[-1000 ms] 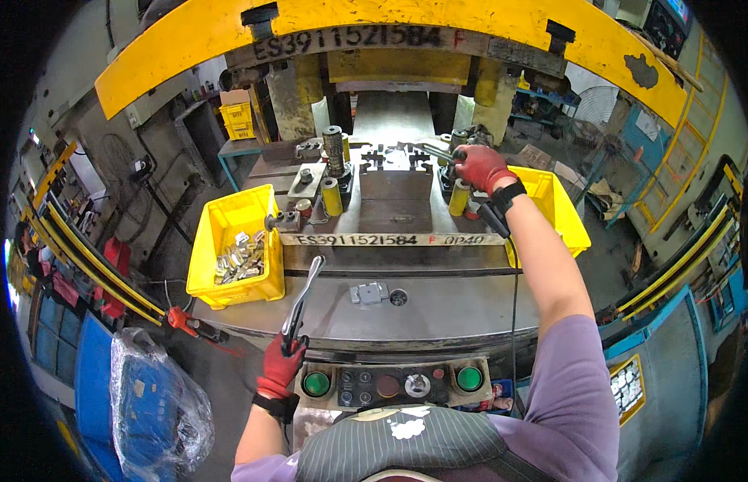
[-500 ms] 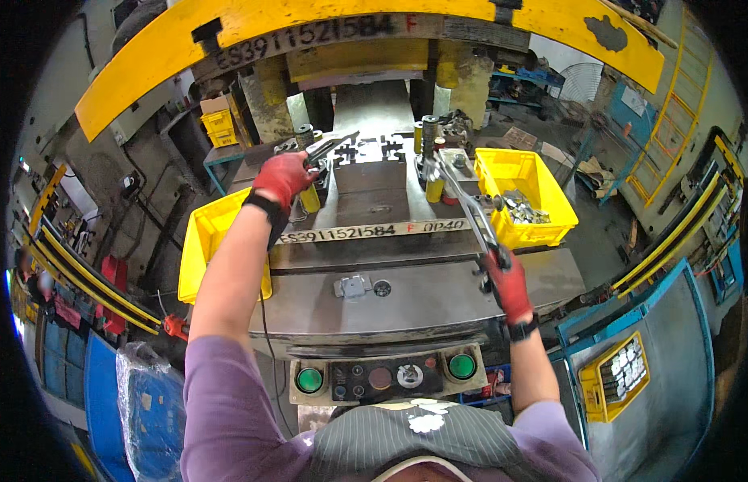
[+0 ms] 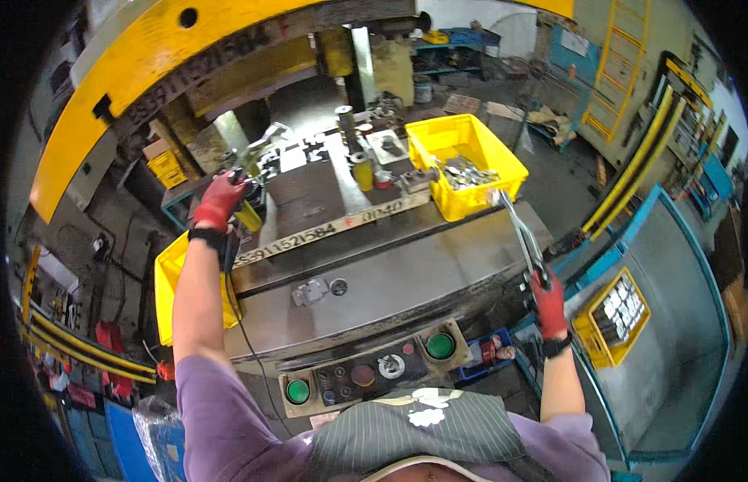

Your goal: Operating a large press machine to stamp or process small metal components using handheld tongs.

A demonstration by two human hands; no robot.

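My left hand [image 3: 221,201], in a red glove, is closed around the handles of metal tongs [image 3: 265,138]. Their far end reaches over the left side of the press die, near shiny flat metal parts [image 3: 292,157]. Out to the right, my red-gloved right hand [image 3: 548,304] grips a second pair of long metal tongs [image 3: 525,237]. Their tip is at the front right corner of a yellow bin [image 3: 506,165] that holds several small metal pieces [image 3: 468,173]. Whether the right tongs pinch a piece is too blurred to tell.
Another yellow bin [image 3: 171,277] stands beside my left forearm. A control panel with green buttons [image 3: 440,345] sits before me. On the press bed lies a small metal piece [image 3: 311,292]. A yellow crate of metal parts [image 3: 587,329] rests on the blue-framed cart [image 3: 671,369].
The view has turned to the right. My right hand has swung its tongs from beside the die out to the right bin's front corner. My left hand stays by the die's left side.
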